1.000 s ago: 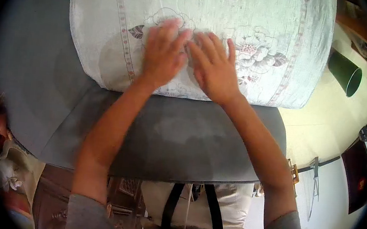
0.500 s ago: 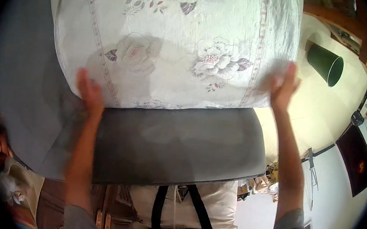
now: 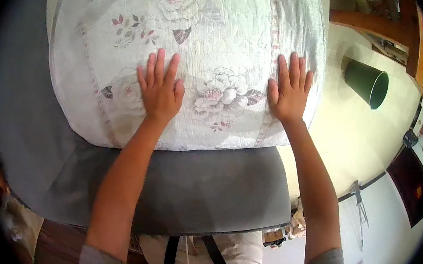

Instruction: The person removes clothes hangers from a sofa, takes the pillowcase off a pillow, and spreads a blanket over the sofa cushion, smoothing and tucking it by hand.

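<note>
A white quilted floral cover (image 3: 236,37) lies over the top of a grey upholstered seat (image 3: 205,192), leaving a broad strip of plain grey bare along the near side and more of it at the left. The cover's cloth has a faint sheen and a pale greenish cast toward the upper middle, with fine puckered stitching there and small creases along its right side. Large blossoms are printed on it in grey outline, with pinkish centres and dark purplish leaves; a sprig of reddish and grey leaflets sits at the upper left. Two narrow, pinkish patterned bands run lengthwise, one toward each side, and the near corners are rounded, the near edge bowing gently. The left hand (image 3: 161,94) is spread palm down on the cover between two blossoms, partly over the left one, its fingers straight and grasping nothing. The right hand (image 3: 290,96) is likewise laid out flat, near the right edge and partly over the right band, fingers extended with no cloth gathered in them. Well apart to the right, a dark green tapered bin (image 3: 361,81) stands on the pale floor (image 3: 343,139).
</note>
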### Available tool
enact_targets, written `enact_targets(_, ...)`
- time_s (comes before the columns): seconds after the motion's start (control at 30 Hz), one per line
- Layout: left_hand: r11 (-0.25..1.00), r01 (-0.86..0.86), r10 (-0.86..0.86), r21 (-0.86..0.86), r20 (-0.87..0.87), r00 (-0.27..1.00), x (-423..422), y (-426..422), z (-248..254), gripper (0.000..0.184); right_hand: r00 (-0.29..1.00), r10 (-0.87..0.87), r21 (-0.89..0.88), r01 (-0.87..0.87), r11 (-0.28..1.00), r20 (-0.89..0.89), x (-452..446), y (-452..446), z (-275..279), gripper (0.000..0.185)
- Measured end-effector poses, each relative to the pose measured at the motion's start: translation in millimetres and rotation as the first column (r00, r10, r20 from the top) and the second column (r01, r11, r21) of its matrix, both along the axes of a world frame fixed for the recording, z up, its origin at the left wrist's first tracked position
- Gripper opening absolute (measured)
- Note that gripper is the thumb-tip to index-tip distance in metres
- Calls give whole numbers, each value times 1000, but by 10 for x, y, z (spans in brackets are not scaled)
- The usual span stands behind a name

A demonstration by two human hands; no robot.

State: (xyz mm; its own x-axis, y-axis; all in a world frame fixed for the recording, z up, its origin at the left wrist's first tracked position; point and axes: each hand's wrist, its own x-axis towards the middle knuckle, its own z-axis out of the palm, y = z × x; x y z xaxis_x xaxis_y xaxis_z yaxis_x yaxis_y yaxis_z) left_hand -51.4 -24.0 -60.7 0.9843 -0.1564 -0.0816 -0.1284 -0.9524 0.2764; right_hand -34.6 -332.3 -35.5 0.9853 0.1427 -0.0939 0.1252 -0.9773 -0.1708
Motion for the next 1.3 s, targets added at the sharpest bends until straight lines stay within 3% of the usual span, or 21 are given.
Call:
enact_targets(0.23,998,33,-25,44,-172,985,10,-42,185,69,974,-158,58,170,984,-163,-542,379,68,62)
enact_targets(0.3,998,63,-55,28,-221,974,-44,-153,246,71,969,-36,122,67,990,-244,-763,567,188,61)
enact_targets(0.4,993,116,-112,-7,-310,944,-325,-380,435,74,875,309,269,-216,938,-373,-905,664,377,61)
enact_targets(0.5,992,125,-125,-17,-288,950,-466,-593,355,79,854,342,209,-280,937,-391,-745,465,369,60)
enact_targets(0.57,994,109,-100,21,-261,960,-564,-674,251,82,878,394,127,-373,919,-270,-582,151,164,59)
enact_targets(0.7,997,53,-67,-50,-364,929,-589,-674,117,80,961,228,85,-216,973,-159,-329,-14,71,60)
enact_targets(0.8,993,47,-90,-110,-433,897,-555,-615,189,81,996,65,62,-61,996,-60,-425,364,-73,62)
enact_targets(0.9,993,35,-82,-117,-426,901,-571,-619,196,81,936,282,105,-265,958,-210,-681,669,1,63)
enact_targets(1.03,987,83,-135,-137,-428,894,-588,-549,259,80,796,554,167,-528,833,-246,-895,187,-108,61)
enact_targets(1.07,985,97,-151,-140,-452,879,-559,-528,292,80,785,528,168,-502,849,-325,-727,-19,3,59)
enact_targets(1.1,983,109,-166,-148,-468,868,-545,-509,327,80,835,463,18,-479,877,-298,-618,-192,-37,57)
enact_targets(1.17,979,129,-192,-158,-499,845,-510,-472,382,80,951,294,-13,-296,955,-94,-254,-328,-7,60)
enact_targets(1.23,983,108,-170,-149,-517,839,-485,-504,437,81,990,140,-69,-140,988,-13,109,-138,-32,63)
enact_targets(1.3,987,92,-146,-129,-522,840,-490,-536,472,81,989,146,-96,-144,985,13,297,140,-102,62)
